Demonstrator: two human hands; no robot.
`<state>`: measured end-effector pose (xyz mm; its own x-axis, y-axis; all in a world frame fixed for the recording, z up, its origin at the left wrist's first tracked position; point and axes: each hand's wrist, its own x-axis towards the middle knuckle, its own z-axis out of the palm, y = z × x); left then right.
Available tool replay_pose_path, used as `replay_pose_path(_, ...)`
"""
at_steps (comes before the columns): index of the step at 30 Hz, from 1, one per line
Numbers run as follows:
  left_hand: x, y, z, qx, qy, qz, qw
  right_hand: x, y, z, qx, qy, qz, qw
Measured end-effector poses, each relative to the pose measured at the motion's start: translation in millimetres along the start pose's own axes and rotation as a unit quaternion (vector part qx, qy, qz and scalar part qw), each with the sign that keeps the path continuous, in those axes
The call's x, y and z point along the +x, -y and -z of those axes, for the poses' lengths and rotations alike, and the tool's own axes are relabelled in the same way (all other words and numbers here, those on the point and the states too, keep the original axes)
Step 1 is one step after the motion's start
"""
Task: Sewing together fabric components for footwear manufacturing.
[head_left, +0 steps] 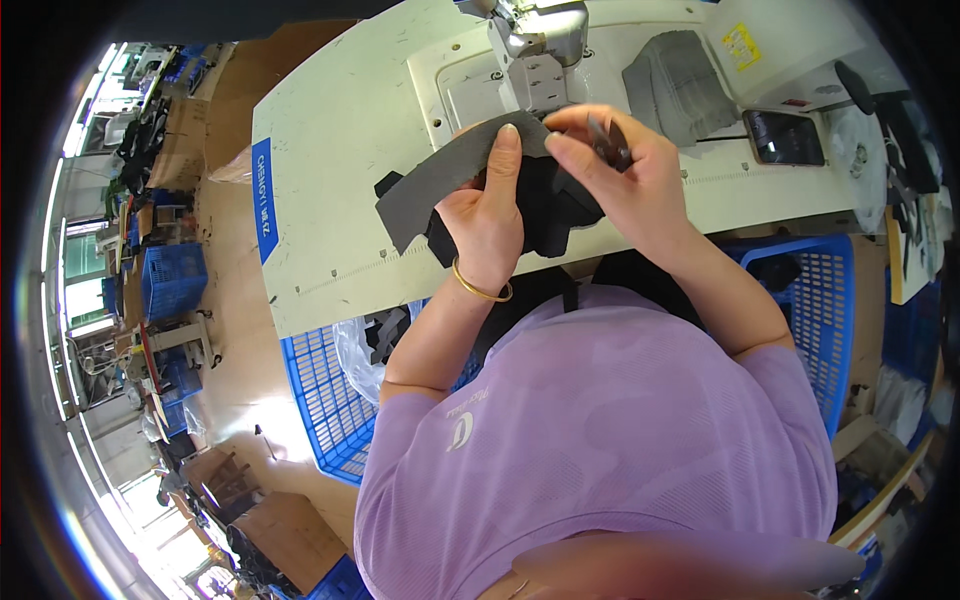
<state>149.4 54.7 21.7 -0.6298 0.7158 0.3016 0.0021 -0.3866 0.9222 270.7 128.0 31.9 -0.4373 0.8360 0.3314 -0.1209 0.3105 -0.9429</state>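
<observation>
A dark grey, gently curved fabric strip (430, 185) slants under the left hand's (487, 225) thumb, its lower-left end free. Below it bunches an irregular, matte black fabric piece (545, 210). A small dark metal tool (612, 152), partly hidden, sits in the right hand (645, 185).

Most fingers of left hand (488, 222) hide behind grey cloth (440, 183). Right hand (645, 185) partly covers dark tool (614, 152); kind unclear. Top edge cuts off sewing machine (540, 48). Far-left clutter (140, 135) too small to tell.
</observation>
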Motion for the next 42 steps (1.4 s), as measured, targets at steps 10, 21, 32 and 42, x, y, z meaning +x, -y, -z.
replay_pose_path(10,1,-4,-9,-0.045,-0.019,0.077,0.996,-4,3,3,-0.005,0.027,-0.010,1.000)
replay_pose_path(21,-2,-9,-12,-0.029,-0.007,0.047,0.998,-11,4,1,0.009,-0.014,-0.012,1.000)
replay_pose_path(32,2,-13,-15,-0.054,-0.004,0.067,0.996,-11,4,-1,0.021,-0.020,-0.017,0.999)
replay_pose_path(42,7,-16,-15,-0.059,-0.015,0.089,0.994,-13,3,7,0.060,0.011,-0.037,0.997)
